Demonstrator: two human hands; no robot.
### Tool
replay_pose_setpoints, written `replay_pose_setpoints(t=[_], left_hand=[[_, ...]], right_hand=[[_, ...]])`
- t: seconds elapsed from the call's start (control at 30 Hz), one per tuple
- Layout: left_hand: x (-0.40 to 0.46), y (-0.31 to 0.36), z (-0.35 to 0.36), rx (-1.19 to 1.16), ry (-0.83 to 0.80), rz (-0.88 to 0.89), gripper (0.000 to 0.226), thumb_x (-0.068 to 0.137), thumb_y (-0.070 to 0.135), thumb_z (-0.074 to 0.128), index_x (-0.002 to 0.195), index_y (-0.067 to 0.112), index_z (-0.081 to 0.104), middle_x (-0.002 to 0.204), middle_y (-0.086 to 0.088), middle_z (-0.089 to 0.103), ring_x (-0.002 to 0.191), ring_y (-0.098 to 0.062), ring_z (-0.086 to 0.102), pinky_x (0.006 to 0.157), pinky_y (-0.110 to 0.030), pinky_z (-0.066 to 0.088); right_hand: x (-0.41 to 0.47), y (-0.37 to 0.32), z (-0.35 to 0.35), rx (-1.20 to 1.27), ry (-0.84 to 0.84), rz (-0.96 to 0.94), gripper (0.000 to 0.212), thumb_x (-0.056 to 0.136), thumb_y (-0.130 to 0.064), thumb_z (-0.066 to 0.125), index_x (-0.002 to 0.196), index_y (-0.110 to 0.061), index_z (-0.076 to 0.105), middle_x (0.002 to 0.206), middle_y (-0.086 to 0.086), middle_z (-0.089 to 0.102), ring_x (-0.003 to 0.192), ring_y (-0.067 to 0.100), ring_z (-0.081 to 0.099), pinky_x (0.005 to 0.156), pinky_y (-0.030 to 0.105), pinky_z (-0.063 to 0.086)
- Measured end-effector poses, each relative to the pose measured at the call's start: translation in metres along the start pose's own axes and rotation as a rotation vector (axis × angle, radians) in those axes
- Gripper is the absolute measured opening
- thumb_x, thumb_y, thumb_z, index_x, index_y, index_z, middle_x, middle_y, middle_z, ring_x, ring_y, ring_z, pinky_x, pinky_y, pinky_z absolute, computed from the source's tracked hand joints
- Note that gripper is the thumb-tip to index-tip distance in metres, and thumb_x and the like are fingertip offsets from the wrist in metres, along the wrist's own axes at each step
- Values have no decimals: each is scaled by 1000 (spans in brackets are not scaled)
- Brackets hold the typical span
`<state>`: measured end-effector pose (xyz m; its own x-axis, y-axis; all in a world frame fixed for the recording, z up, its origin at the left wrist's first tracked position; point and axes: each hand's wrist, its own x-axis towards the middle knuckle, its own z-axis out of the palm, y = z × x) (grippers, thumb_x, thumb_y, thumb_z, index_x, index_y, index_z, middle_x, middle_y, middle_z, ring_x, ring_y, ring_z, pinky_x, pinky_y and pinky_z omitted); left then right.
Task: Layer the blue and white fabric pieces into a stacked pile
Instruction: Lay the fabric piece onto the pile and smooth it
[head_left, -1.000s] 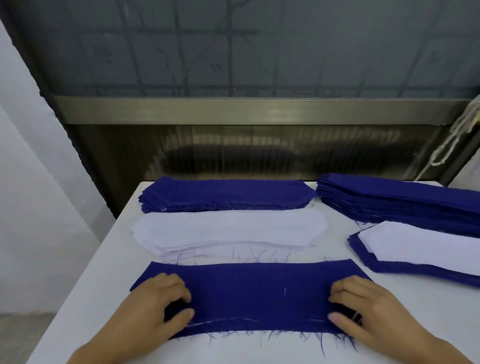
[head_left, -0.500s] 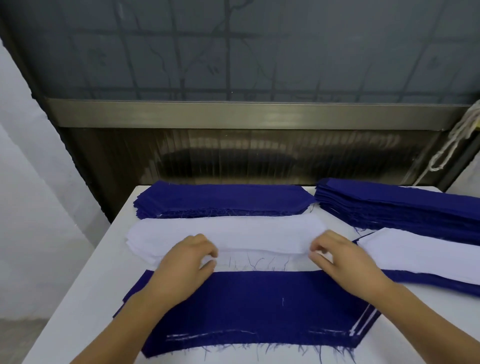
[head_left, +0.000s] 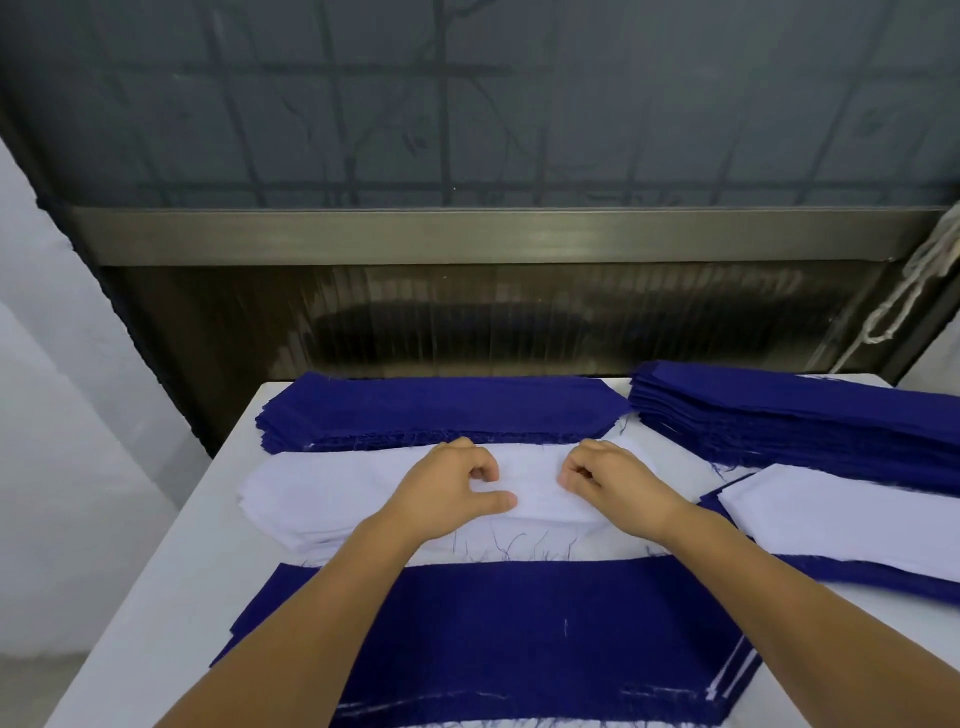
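Reaching over the near pile: both arms stretch forward across the blue top piece (head_left: 519, 623), and the hands meet on the white stack (head_left: 322, 493) just beyond it.
Left of the hands: the white stack runs out toward the table edge (head_left: 171, 587), its layers fanned a little at the near side, so the top sheet should be peeled alone, not with the ones under it.
Left hand (head_left: 447, 488): fingers curled down onto the white cloth, thumb stretched flat toward the right; it looks like a pinch gathering the top sheet, though whether cloth is actually caught between the fingers I cannot tell.
Right hand (head_left: 613, 480): fingers curled the same way, knuckles up, close beside the left; the cloth bulges slightly between the two, which suggests a light grip on one white layer.
Beyond the hands: a blue stack (head_left: 441, 410) lies just behind the white one, edges touching or nearly so.
Right of the hands: a tall blue stack (head_left: 789, 415), and nearer, a white-on-blue pile (head_left: 841, 514).
Doing it well: slide the hands apart toward the ends before lifting, so the sheet comes up taut.
Landing spot: beneath the forearms, square on the blue top piece, matching the angled corners.
Risk: loose threads at the frayed edge may drag a neighbouring sheet along.
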<state>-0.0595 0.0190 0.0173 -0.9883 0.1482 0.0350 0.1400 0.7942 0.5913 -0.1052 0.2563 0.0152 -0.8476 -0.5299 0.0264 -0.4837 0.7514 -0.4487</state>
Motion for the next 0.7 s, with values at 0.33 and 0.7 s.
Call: replay_pose_setpoints(t=[0.33,0.7], left_hand=[[6,7,7,231,123,40,16,96,30,51,105,22,62,96,7,54,94,-14,53,78,-29,49],[-18,-42,-26,353,242,-67,12,92,15,52,96,19,61,94,5,57,84,-11,52,74,-27,49]], right_hand=[[4,-5,1,31,18,92,29,96,-48,48,80,-25,54,84,-8,53,79,8,49,71,22,38],[-2,-1,6,-36,46,23,14,91,-43,55,96,-32,48,94,-17,50,90,7,48,77,19,39]])
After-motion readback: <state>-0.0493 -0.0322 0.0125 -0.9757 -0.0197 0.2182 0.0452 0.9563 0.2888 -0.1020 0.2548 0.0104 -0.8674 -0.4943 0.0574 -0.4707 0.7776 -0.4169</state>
